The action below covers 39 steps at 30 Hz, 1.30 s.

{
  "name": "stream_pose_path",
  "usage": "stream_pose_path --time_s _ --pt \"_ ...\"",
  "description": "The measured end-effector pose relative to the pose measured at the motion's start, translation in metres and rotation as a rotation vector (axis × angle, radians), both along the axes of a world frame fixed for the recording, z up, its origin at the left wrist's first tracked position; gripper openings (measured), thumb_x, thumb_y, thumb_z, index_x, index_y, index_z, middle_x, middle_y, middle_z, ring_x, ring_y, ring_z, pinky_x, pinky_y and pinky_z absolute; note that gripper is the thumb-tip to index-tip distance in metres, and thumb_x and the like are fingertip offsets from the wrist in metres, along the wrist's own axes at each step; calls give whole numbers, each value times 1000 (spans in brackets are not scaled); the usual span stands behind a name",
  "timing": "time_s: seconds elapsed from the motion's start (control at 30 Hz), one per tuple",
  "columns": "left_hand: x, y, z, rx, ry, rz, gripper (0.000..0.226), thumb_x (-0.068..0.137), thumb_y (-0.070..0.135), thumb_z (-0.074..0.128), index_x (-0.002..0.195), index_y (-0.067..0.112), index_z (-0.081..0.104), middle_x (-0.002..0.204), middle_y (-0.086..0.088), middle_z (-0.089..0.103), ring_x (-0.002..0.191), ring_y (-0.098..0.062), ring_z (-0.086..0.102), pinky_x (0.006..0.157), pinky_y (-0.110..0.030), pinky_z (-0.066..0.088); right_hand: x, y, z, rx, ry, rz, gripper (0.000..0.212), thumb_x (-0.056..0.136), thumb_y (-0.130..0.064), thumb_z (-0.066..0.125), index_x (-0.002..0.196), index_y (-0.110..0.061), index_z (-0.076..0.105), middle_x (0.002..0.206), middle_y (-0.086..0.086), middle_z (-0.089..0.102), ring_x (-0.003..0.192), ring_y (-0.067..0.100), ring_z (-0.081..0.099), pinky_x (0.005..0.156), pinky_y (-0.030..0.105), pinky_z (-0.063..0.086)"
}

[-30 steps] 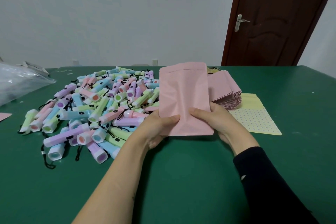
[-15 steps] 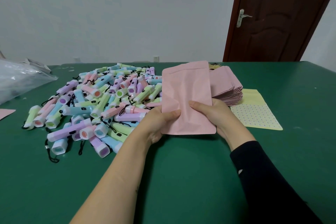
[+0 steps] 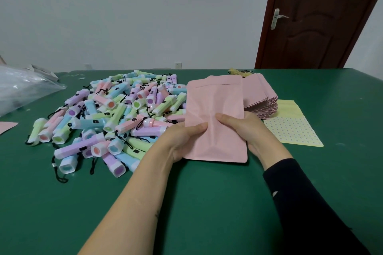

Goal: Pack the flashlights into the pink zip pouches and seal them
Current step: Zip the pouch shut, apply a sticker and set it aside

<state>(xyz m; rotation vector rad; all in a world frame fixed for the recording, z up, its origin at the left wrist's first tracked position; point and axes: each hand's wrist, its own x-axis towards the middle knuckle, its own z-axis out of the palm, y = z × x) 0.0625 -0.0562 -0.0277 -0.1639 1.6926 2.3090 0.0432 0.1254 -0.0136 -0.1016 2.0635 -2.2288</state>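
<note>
Fingers (image 3: 198, 128) of my left hand (image 3: 180, 140) and right hand (image 3: 252, 130) pinch the pink pouch (image 3: 215, 97) low — its long axis runs away from me, flashlights (image 3: 116, 113) nearest the left.

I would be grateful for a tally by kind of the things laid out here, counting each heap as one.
flashlight heap: 1
pouch stack: 1
held pouch: 1
pink piece, left edge: 1
dotted sheet: 1
clear bag: 1
Total: 6; small bits at the far edge are unclear.
</note>
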Motion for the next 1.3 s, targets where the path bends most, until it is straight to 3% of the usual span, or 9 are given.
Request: stream_pose_path --time_s 0.2,0.4,0.57,0.73,0.8,0.93,1.03,1.2,1.3 --pt "-3 -5 2 -112 67 71 41 68 29 81 100 7 73 99 -11 76 85 -25 74 71 -31 56 0 3 -1 54 -11 27 22 77 -22 82 95 -16 71 87 -6 77 81 12 73 67 24 56" --pt "-5 -4 -1 -169 96 109 19 79 20 79 94 9 75 96 -10 76 84 -25 73 71 -30 55 0 -2 -1 -25 -20 14 15 79 -24 79 90 -17 72 84 -5 77 76 11 73 57 20 55" --pt "-3 -5 3 -162 97 88 55 60 36 85 105 7 73 100 -10 76 91 -28 73 80 -35 56 0 0 -2 22 -41 40 16 80 -20 79 94 -16 72 88 -2 77 80 15 74 63 25 57" --pt "-3 -4 1 -174 72 74 21 79 19 79 97 10 74 97 -9 76 85 -25 73 74 -32 55 -1 0 -2 -2 -60 10 12 80 -21 79 89 -16 72 83 -1 77 74 15 74 59 25 57" --pt "-2 -3 2 -180 71 81 23 78 19 80 99 9 73 97 -8 76 85 -24 73 72 -31 55 -1 0 -2 -7 -54 4 10 81 -17 77 90 -15 72 82 -2 77 72 13 74 56 23 56" --pt "-1 -2 5 -156 80 94 32 78 23 80 106 9 72 99 -7 76 88 -24 73 74 -32 55 -2 -1 -1 3 -72 -5 13 81 -16 77 93 -13 73 87 2 77 81 21 74 70 31 58" --pt "-1 -3 6 -138 72 93 29 79 20 79 106 9 72 99 -8 76 87 -25 72 73 -32 55 0 -2 0 -40 -65 1 17 80 -16 78 96 -13 73 88 2 77 81 19 74 65 29 58" --pt "2 -2 8 -174 77 49 58 60 37 89 110 13 71 100 -5 76 91 -25 73 78 -35 57 1 -3 1 -42 -33 16 19 81 -14 77 99 -12 73 91 3 77 81 19 74 64 28 58" --pt "2 -4 9 -121 80 49 37 71 24 83 103 9 73 99 -9 76 85 -25 74 66 -29 58 0 -3 1 -23 -24 10 21 81 -13 77 102 -10 72 92 3 77 83 20 74 68 30 58"
